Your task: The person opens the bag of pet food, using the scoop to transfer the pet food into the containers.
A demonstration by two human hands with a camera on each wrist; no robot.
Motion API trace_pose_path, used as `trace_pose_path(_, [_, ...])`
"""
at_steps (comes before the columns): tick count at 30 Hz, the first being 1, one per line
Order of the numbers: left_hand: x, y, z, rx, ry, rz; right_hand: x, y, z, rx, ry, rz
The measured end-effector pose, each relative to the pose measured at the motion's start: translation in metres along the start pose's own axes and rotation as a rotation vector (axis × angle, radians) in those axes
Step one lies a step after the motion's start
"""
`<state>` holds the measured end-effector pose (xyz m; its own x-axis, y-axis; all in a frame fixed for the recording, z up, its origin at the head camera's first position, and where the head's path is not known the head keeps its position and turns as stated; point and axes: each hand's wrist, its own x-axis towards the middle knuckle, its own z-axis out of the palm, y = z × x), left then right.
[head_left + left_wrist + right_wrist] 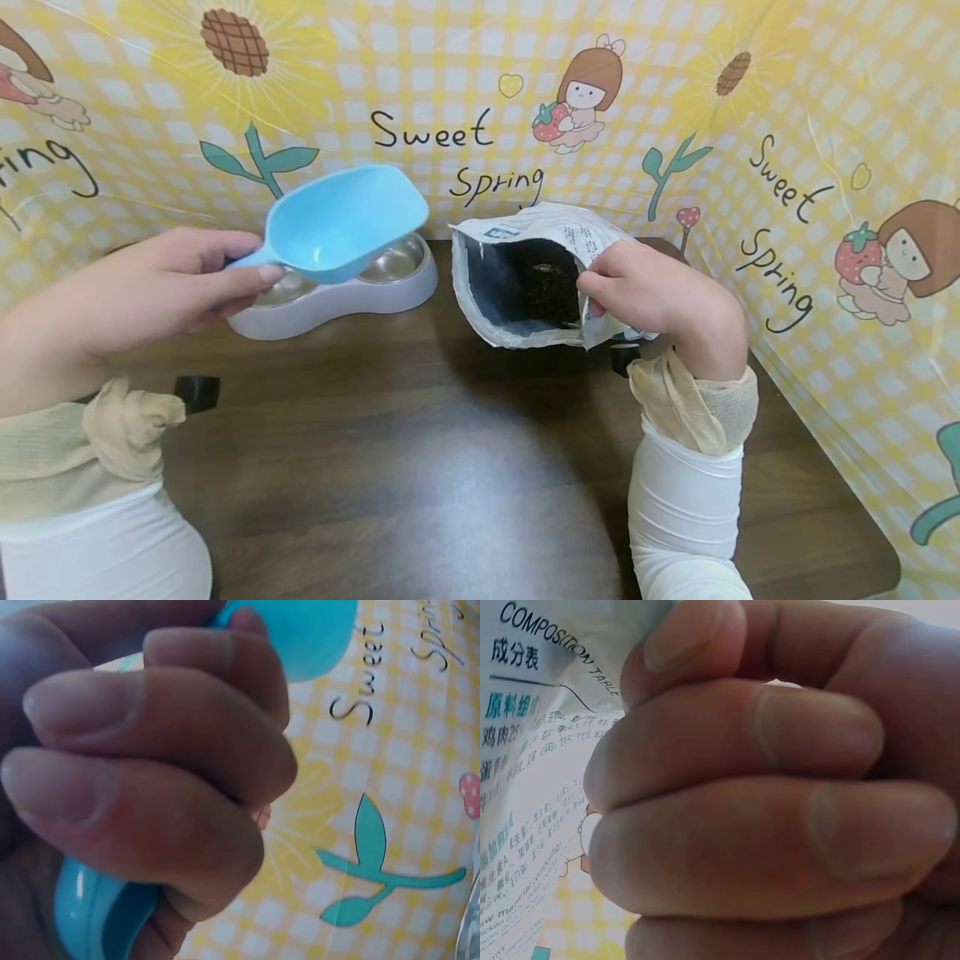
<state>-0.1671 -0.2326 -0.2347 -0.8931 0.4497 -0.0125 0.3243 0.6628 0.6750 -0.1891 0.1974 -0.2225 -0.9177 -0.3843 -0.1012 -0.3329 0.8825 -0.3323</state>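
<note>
A light blue plastic scoop (337, 218) is gripped by its handle in my left hand (187, 271); its bowl looks bare inside and faces up over the double pet bowl. In the left wrist view, curled fingers (165, 787) wrap the scoop handle (97, 911). My right hand (660, 292) pinches the edge of a white printed bag (585, 229), whose mouth gapes toward me. Dark brown pieces (551, 292) lie inside the bag. The right wrist view shows curled fingers (727, 750) beside the bag's printed side (532, 772).
The white double pet bowl (345, 302) with two metal dishes stands at the back left, partly hidden by the scoop. Everything stands on a dark wooden table (420, 450). A yellow checked cloth (420, 67) hangs close behind and along the right side.
</note>
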Motion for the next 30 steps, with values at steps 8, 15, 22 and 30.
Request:
trace_pose_path(8, [0.01,0.019,0.018,0.052,-0.154,-0.02,-0.002,-0.001,0.0,-0.009,0.001,-0.006])
trace_pose_path(15, [0.019,0.03,0.03,0.034,-0.233,-0.012,-0.003,-0.001,-0.001,-0.005,-0.004,-0.003])
trace_pose_path(22, [0.029,0.038,0.041,0.055,-0.281,0.016,-0.002,-0.005,-0.001,0.014,-0.021,0.008])
trace_pose_path(30, [0.047,0.053,0.057,0.096,-0.288,0.038,-0.003,-0.009,-0.001,0.007,-0.028,0.034])
